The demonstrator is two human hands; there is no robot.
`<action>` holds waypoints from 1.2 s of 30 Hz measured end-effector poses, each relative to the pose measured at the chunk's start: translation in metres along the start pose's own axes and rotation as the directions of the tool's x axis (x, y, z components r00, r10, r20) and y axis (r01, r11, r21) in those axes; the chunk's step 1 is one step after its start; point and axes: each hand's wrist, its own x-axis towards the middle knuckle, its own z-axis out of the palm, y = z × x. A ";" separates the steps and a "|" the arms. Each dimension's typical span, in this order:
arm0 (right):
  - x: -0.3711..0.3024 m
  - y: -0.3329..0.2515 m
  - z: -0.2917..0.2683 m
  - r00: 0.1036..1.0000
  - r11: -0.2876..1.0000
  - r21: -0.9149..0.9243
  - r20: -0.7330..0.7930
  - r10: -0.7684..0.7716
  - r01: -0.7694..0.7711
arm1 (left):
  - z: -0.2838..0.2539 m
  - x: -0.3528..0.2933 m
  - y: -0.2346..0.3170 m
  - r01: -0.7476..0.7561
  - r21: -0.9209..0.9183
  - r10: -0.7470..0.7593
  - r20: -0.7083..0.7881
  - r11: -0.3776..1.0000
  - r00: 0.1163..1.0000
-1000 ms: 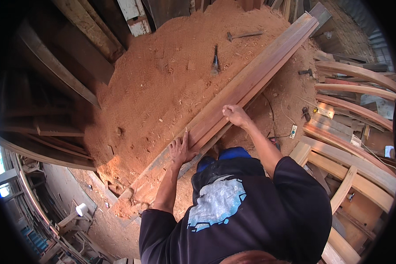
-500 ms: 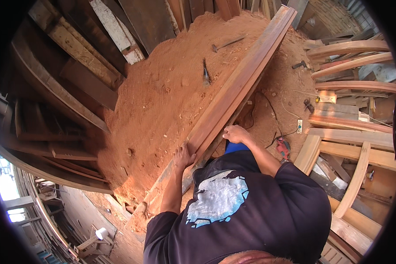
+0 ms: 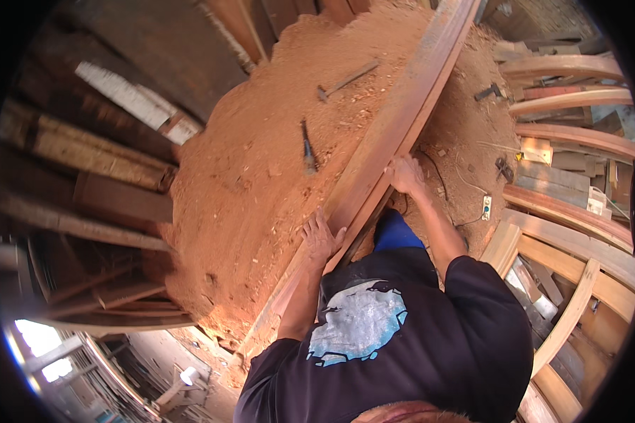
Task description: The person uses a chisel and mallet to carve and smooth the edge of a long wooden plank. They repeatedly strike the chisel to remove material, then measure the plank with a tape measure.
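Note:
A long reddish-brown timber beam (image 3: 384, 155) with a grooved edge runs diagonally before me, from lower left to upper right. My left hand (image 3: 321, 240) lies on its upper face near the close end, fingers spread and thumb apart. Farther along, my right hand (image 3: 406, 174) rests against the beam's right edge, its fingers stretched out over the side. Neither hand has a tool in it. On the sawdust left of the beam lie a dark narrow tool (image 3: 308, 146), perhaps a chisel, and a hammer (image 3: 347, 80) with a long handle.
Sawdust (image 3: 247, 176) covers the ground. Dark boards (image 3: 148, 49) lean along the left. On the right are curved timber pieces (image 3: 564, 67), a wooden frame (image 3: 578, 303), a small power strip (image 3: 486, 207) with cords, and a dark tool (image 3: 487, 92).
My right hand has moved forward along the beam and its fingers have straightened. My left hand stays on the beam, its fingers more spread. The whole view has turned slightly.

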 end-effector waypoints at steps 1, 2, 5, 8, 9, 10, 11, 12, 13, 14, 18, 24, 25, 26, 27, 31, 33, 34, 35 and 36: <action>0.017 0.001 -0.021 0.995 0.997 -0.035 -0.072 0.066 -0.069 | 0.009 0.018 0.017 0.001 -0.013 -0.002 -0.003 1.000 1.000; 0.031 0.007 -0.031 0.983 0.989 -0.074 -0.135 0.121 -0.132 | 0.015 0.023 0.031 0.016 -0.028 -0.016 -0.004 0.999 1.000; 0.097 0.061 -0.057 0.932 0.935 -0.115 -0.186 0.311 -0.335 | 0.029 0.062 0.070 0.149 0.053 -0.154 0.106 0.987 0.982; 0.128 0.099 -0.056 0.962 0.936 -0.273 -0.213 0.168 -0.224 | 0.028 0.067 0.073 0.183 0.034 -0.186 0.125 0.983 0.975; 0.128 0.104 -0.056 0.978 0.945 -0.289 -0.180 0.103 -0.153 | 0.023 0.073 0.074 0.186 0.053 -0.192 0.161 0.981 0.968; 0.127 0.107 -0.059 0.988 0.947 -0.313 -0.151 0.023 -0.070 | 0.021 0.080 0.077 0.196 0.059 -0.204 0.186 0.979 0.961; 0.123 0.110 -0.060 0.991 0.943 -0.333 -0.120 -0.056 0.013 | 0.018 0.084 0.080 0.206 0.065 -0.215 0.211 0.976 0.953; 0.118 0.116 -0.060 0.988 0.938 -0.343 -0.119 -0.101 0.055 | 0.016 0.089 0.080 0.194 0.077 -0.206 0.216 0.978 0.954; 0.120 0.122 -0.057 0.980 0.925 -0.363 -0.109 -0.167 0.117 | 0.018 0.090 0.080 0.202 0.082 -0.215 0.211 0.976 0.953; 0.121 0.128 -0.053 0.968 0.908 -0.380 -0.099 -0.230 0.177 | 0.021 0.089 0.080 0.209 0.088 -0.223 0.207 0.974 0.953; 0.131 0.087 -0.113 0.958 0.907 -0.311 0.058 -0.281 0.285 | 0.020 0.091 0.083 0.258 0.077 -0.269 0.249 0.963 0.930; 0.187 0.057 -0.129 0.990 0.985 -0.115 -0.050 -0.133 0.127 | 0.015 0.089 0.079 0.258 0.066 -0.266 0.303 0.964 0.915; 0.187 0.064 -0.122 0.990 0.988 -0.085 -0.056 -0.131 0.126 | 0.014 0.091 0.078 0.246 0.071 -0.256 0.318 0.967 0.913; 0.185 0.069 -0.114 0.990 0.991 -0.052 -0.065 -0.123 0.120 | 0.011 0.093 0.076 0.230 0.077 -0.243 0.334 0.970 0.911; 0.181 0.075 -0.105 0.985 0.992 -0.030 -0.118 -0.128 0.126 | 0.017 0.093 0.067 0.288 -0.002 -0.275 0.290 0.958 0.917; 0.152 0.138 -0.088 0.957 0.999 0.009 -0.287 -0.040 0.044 | 0.024 0.144 0.041 0.215 -0.066 -0.212 0.055 0.974 0.976; 0.128 0.163 -0.091 0.968 0.997 0.067 -0.246 0.046 -0.030 | 0.007 0.195 0.040 0.295 0.136 -0.314 0.150 0.946 0.937; 0.112 0.171 -0.098 0.981 0.993 0.103 -0.174 0.080 -0.063 | 0.013 0.216 0.028 0.295 0.149 -0.322 0.213 0.944 0.923; 0.094 0.177 -0.103 0.989 0.985 0.141 -0.100 0.110 -0.095 | 0.026 0.236 0.009 0.294 0.167 -0.330 0.273 0.941 0.903; 0.074 0.180 -0.103 0.982 0.983 0.158 -0.145 0.121 -0.098 | 0.040 0.252 -0.009 0.293 0.184 -0.340 0.334 0.938 0.879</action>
